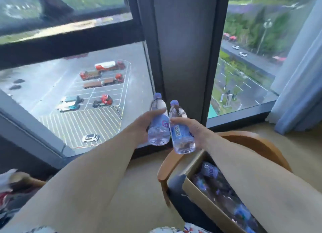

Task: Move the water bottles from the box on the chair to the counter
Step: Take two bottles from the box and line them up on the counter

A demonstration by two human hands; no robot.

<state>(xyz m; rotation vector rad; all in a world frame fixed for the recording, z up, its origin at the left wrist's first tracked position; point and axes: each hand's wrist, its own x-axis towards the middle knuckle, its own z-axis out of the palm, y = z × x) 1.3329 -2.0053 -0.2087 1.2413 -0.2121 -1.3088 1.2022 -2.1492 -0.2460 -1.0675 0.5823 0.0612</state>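
I hold two clear water bottles with blue caps and blue labels, upright and side by side, in front of the window. My left hand (141,126) grips the left bottle (158,126) around its middle. My right hand (195,129) grips the right bottle (181,135) the same way. Below my right forearm, an open cardboard box (200,196) sits on a wooden chair (256,142) and holds several more bottles (224,189). No counter is in view.
A tall window with a dark frame and pillar (184,58) fills the view ahead, looking down on a car park. A pale blue curtain (299,86) hangs at the right. Beige floor lies between the chair and cluttered items (10,185) at the left edge.
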